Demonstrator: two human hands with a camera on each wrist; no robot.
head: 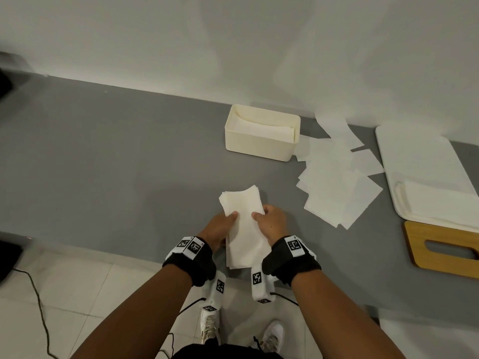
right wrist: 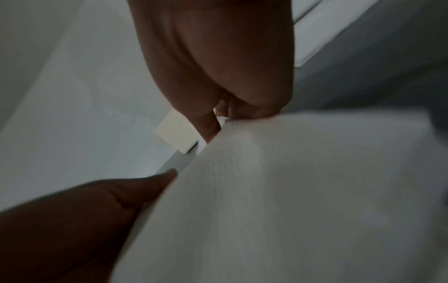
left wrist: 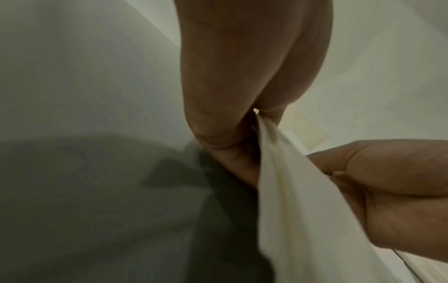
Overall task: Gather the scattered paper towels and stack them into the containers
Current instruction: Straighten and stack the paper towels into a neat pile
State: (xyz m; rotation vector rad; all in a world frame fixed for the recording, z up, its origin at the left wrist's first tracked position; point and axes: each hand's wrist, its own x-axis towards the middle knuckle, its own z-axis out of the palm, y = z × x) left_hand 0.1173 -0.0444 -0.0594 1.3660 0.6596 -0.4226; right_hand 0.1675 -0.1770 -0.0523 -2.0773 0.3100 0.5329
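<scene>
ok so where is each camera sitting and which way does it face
Head: worn on the head, looking forward and down at the grey table; shows both forearms, left hand and right hand gripping the stack of paper towels, plus shoes.
Left wrist: on the left wrist, looking along the left hand at the stack; the right hand shows too.
Right wrist: on the right wrist, looking along the right hand at the stack; the left hand shows.
Shared: all three show the stack, both hands and the cream container.
</scene>
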